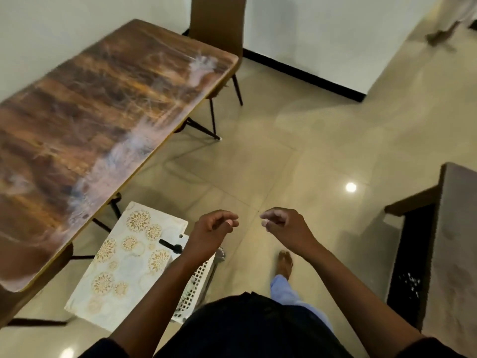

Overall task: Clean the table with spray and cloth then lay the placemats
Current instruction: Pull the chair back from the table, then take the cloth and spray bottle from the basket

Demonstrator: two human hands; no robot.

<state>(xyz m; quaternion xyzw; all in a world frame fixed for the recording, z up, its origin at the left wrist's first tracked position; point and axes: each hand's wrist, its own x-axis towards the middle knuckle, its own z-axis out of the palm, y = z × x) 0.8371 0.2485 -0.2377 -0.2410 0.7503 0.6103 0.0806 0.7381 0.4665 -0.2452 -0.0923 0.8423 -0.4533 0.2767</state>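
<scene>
The worktop, a long brown board with pale smears along its right edge, is seen in the upper left of the frame, its long axis running from lower left to upper right. A placemat, white with gold floral rings, is laid over a white perforated basket at lower centre on the floor, its long axis running from lower left up toward the worktop's near edge. A black handle is seen at the basket's top. The left hand and right hand are held apart above the floor at centre frame, fingers loosely curled, nothing held. A chair stands at the worktop's far end.
</scene>
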